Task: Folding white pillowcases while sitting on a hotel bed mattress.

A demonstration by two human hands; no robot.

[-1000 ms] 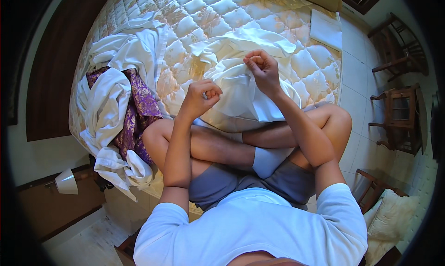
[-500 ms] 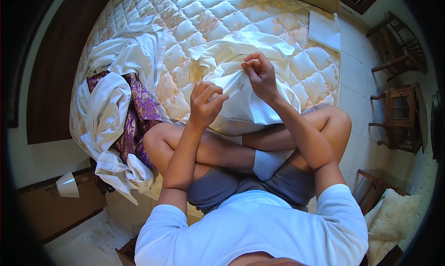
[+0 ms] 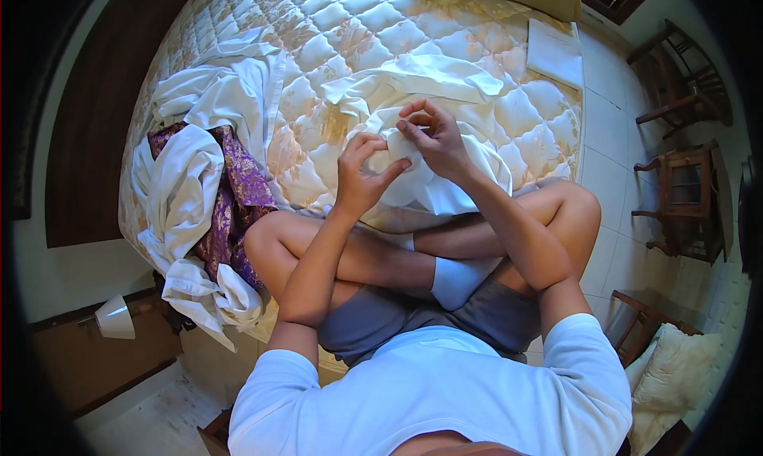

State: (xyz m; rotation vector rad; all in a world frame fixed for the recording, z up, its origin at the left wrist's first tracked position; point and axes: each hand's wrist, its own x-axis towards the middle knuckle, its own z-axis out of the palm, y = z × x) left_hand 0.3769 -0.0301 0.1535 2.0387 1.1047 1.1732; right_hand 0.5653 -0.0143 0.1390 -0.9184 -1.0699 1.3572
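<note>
A rumpled white cloth (image 3: 477, 166) lies on the quilted mattress in front of my crossed legs. Both of my hands are raised above it, close together. In my right hand (image 3: 437, 142) thumb and forefinger are pinched; whatever is between them is too small to make out. Just to its lower left, my left hand (image 3: 364, 178) has its thumb spread away from bent fingers, and nothing shows in it. The two hands nearly meet but look slightly apart.
Left of my knee lies a heap of white cloth (image 3: 191, 162) with a purple and gold patterned cloth (image 3: 242, 174). A folded white piece (image 3: 555, 55) sits at the mattress's (image 3: 318, 55) far right edge. Wooden chairs (image 3: 675, 83) and a small cabinet (image 3: 687, 186) stand on the tiled floor.
My right hand has moved left and slightly down, toward my left hand. My left hand has shifted a little right, its thumb spreading from the fingers. The cloths lie almost as before.
</note>
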